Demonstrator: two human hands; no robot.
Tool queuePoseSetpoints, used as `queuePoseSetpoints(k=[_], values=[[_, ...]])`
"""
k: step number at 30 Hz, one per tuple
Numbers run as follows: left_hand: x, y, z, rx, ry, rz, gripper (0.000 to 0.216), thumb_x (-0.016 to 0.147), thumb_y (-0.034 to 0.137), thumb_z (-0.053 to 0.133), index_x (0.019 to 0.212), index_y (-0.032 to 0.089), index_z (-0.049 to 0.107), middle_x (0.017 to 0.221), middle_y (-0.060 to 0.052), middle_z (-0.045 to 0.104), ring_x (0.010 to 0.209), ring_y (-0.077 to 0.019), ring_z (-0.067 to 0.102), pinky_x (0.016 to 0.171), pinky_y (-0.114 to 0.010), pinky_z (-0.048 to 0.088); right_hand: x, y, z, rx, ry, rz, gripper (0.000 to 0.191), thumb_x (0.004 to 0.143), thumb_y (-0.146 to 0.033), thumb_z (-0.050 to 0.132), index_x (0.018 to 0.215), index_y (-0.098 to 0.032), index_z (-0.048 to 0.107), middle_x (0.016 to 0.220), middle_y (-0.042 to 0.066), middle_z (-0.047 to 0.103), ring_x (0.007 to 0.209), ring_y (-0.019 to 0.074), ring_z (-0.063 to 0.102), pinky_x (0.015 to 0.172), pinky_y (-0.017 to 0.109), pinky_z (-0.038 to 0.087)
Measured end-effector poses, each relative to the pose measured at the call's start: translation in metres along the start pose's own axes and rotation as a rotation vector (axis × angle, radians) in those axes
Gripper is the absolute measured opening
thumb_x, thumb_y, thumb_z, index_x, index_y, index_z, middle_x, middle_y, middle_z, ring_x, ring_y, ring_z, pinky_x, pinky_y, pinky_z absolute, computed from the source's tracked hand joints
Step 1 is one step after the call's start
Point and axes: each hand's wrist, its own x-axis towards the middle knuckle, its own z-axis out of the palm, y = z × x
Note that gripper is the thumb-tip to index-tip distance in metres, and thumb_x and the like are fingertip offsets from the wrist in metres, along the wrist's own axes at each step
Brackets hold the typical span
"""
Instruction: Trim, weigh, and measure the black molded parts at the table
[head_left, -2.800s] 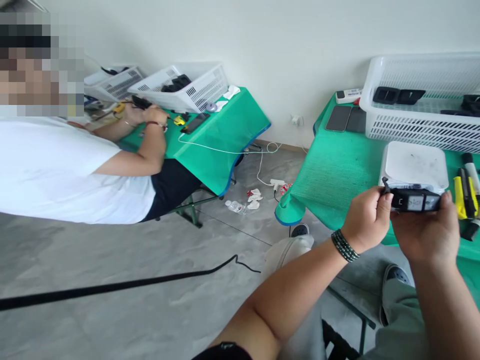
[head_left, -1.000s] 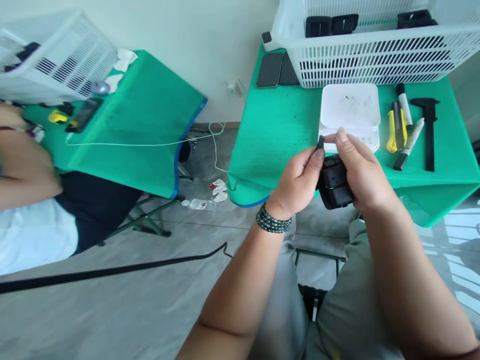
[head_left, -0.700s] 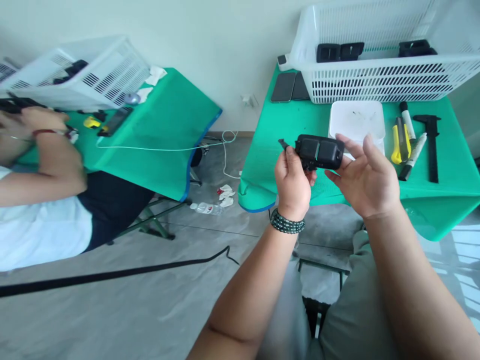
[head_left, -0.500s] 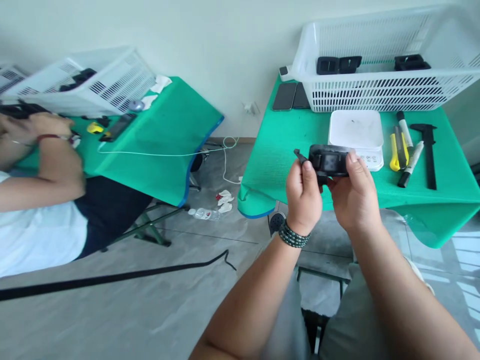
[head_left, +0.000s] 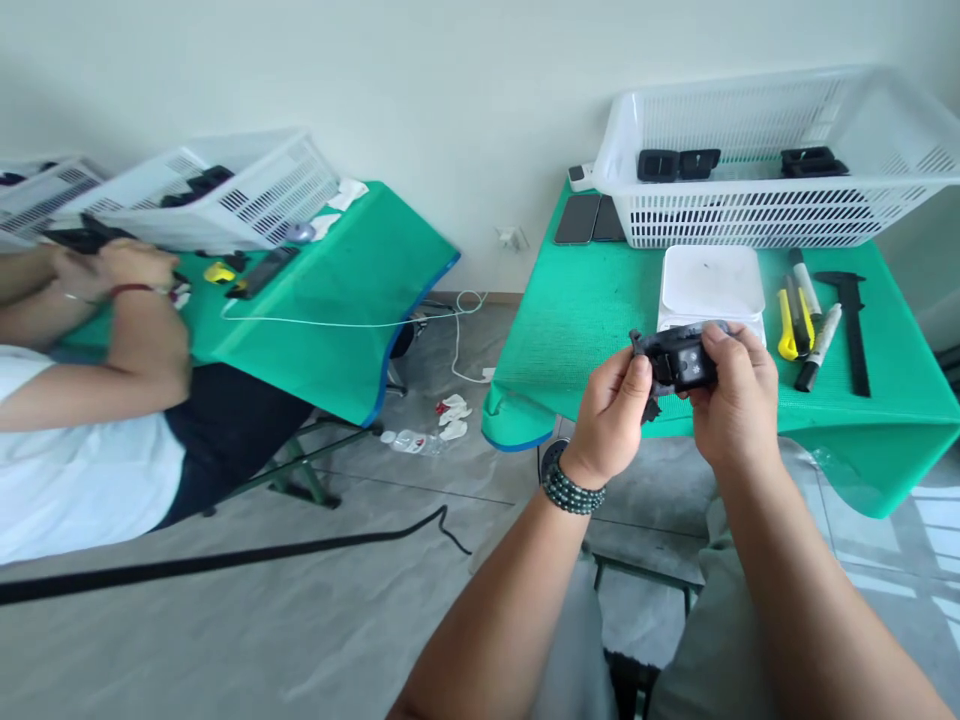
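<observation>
Both my hands hold a small black device (head_left: 679,365) in front of me, just over the near edge of the green table (head_left: 592,310). My left hand (head_left: 611,420), a bead bracelet on its wrist, grips the device's left end with curled fingers. My right hand (head_left: 735,400) closes around its right side, thumb on top. A small pale window shows on the device's face. Right behind it on the table sits a white scale (head_left: 712,285).
A white basket (head_left: 757,205) with black parts stands at the table's back, two phones (head_left: 589,218) beside it. A yellow cutter (head_left: 787,320), markers and a black caliper (head_left: 851,325) lie right of the scale. At left another person (head_left: 90,400) works at a second green table.
My hands turned the black device over between them and brought it lower, toward the table's near edge. The view swung from the left to face my table.
</observation>
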Motion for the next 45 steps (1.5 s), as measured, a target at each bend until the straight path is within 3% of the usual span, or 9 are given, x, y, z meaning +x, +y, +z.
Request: queuePoseSetpoints(k=[5,7,11,17,23,30,34,38,45], values=[[0.006,-0.014,-0.015,-0.068,0.061,-0.126,0.059,0.093,0.078,0.051,0.075,0.021,0.055,0.064,0.002,0.044,0.054,-0.0113,0.043,0.044,-0.024,0.035,-0.001,0.007,-0.003,-0.088,-0.149,0.025,0.03,0.068,-0.042,0.078,0.076,-0.022,0.058,0.064,-0.006,0.05,0.057,0.0108,0.042,0.051,0.024,0.035],[0.007,-0.017,-0.019,-0.067,0.013,-0.172,0.06,0.09,0.078,0.055,0.077,0.02,0.057,0.065,0.001,0.046,0.055,-0.0115,0.046,0.046,-0.024,0.038,-0.003,0.009,-0.003,-0.135,-0.191,0.014,0.027,0.068,-0.039,0.079,0.074,-0.021,0.059,0.063,-0.007,0.049,0.059,0.0109,0.041,0.054,0.025,0.035],[0.002,-0.015,-0.013,-0.041,-0.117,-0.23,0.062,0.091,0.08,0.05,0.074,0.021,0.052,0.06,0.003,0.043,0.05,-0.0116,0.045,0.043,-0.024,0.036,-0.004,0.011,-0.002,-0.111,-0.101,-0.036,0.031,0.071,-0.044,0.08,0.077,-0.02,0.062,0.067,-0.005,0.055,0.065,0.0124,0.047,0.06,0.026,0.038],[-0.01,-0.011,0.01,0.303,0.063,0.093,0.048,0.105,0.06,0.036,0.077,0.022,0.045,0.066,0.0,0.052,0.061,-0.0143,0.049,0.058,-0.028,0.038,-0.009,0.015,0.006,0.077,0.087,0.043,0.056,0.071,-0.068,0.08,0.097,-0.024,0.057,0.084,-0.004,0.06,0.074,0.0144,0.058,0.066,0.027,0.046],[-0.016,-0.009,0.013,0.525,0.019,0.289,0.038,0.107,0.047,0.033,0.08,0.023,0.045,0.071,-0.004,0.059,0.065,-0.0179,0.055,0.061,-0.032,0.037,-0.018,0.018,0.003,0.099,0.135,0.041,0.056,0.074,-0.073,0.075,0.095,-0.023,0.062,0.089,-0.003,0.06,0.08,0.0148,0.059,0.072,0.027,0.049],[-0.018,-0.005,0.015,0.369,0.043,0.091,0.042,0.108,0.052,0.033,0.08,0.023,0.045,0.067,-0.002,0.056,0.059,-0.0158,0.05,0.057,-0.031,0.032,-0.015,0.017,0.001,-0.133,0.053,-0.138,0.057,0.079,-0.078,0.07,0.089,-0.022,0.062,0.081,-0.001,0.064,0.073,0.0152,0.06,0.062,0.026,0.047],[-0.009,-0.007,0.007,0.223,0.091,-0.042,0.05,0.106,0.061,0.035,0.079,0.021,0.05,0.071,-0.003,0.059,0.066,-0.0161,0.052,0.061,-0.03,0.035,-0.02,0.015,0.003,-0.272,-0.049,-0.062,0.06,0.074,-0.075,0.077,0.094,-0.021,0.062,0.06,-0.004,0.058,0.051,0.0127,0.049,0.045,0.024,0.037],[0.003,-0.007,-0.007,0.119,0.178,-0.133,0.06,0.098,0.075,0.04,0.073,0.021,0.047,0.066,0.001,0.049,0.065,-0.014,0.044,0.061,-0.029,0.036,-0.028,0.02,0.003,-0.371,-0.216,0.005,0.059,0.077,-0.073,0.076,0.098,-0.02,0.061,0.058,-0.004,0.058,0.047,0.0118,0.046,0.041,0.023,0.033],[0.007,-0.003,-0.017,-0.028,0.058,-0.242,0.063,0.09,0.079,0.052,0.067,0.021,0.042,0.063,0.004,0.037,0.061,-0.0111,0.035,0.056,-0.026,0.031,-0.021,0.015,-0.009,-0.492,-0.378,-0.007,0.058,0.08,-0.072,0.074,0.1,-0.02,0.062,0.061,-0.002,0.06,0.049,0.0112,0.043,0.043,0.024,0.036]])
